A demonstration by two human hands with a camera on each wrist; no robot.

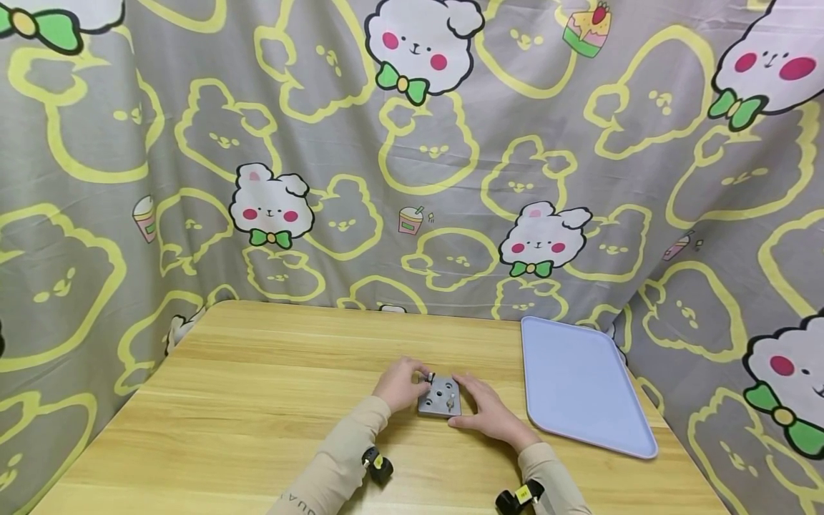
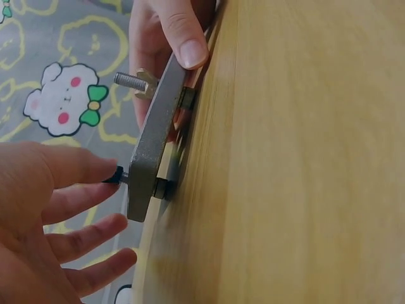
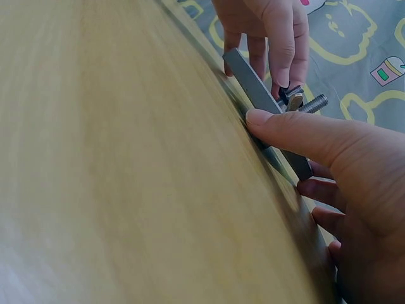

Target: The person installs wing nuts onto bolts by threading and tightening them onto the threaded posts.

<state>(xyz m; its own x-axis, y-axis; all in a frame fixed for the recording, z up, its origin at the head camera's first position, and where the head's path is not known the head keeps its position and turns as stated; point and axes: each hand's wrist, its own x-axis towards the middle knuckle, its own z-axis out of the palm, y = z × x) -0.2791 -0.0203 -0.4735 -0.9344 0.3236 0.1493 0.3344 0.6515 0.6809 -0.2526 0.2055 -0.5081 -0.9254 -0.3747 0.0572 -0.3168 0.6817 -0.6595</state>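
A square grey metal plate (image 1: 438,409) with several holes sits at the middle of the table, raised a little on bolt heads that show beneath it in the left wrist view. My left hand (image 1: 400,385) pinches a small dark nut (image 2: 113,175) on the threaded end of one bolt between thumb and forefinger; its other fingers are spread. On a second bolt sits a brass-coloured wing nut (image 2: 147,84), its thread standing out past it. With thumb and fingers on the plate's edges, my right hand (image 1: 491,415) holds it from the right.
A light blue tray (image 1: 579,386) lies on the right side of the wooden table (image 1: 225,400). Behind the table hangs a grey curtain (image 1: 360,279) with cartoon prints. Each wrist carries a small black camera (image 1: 378,466).
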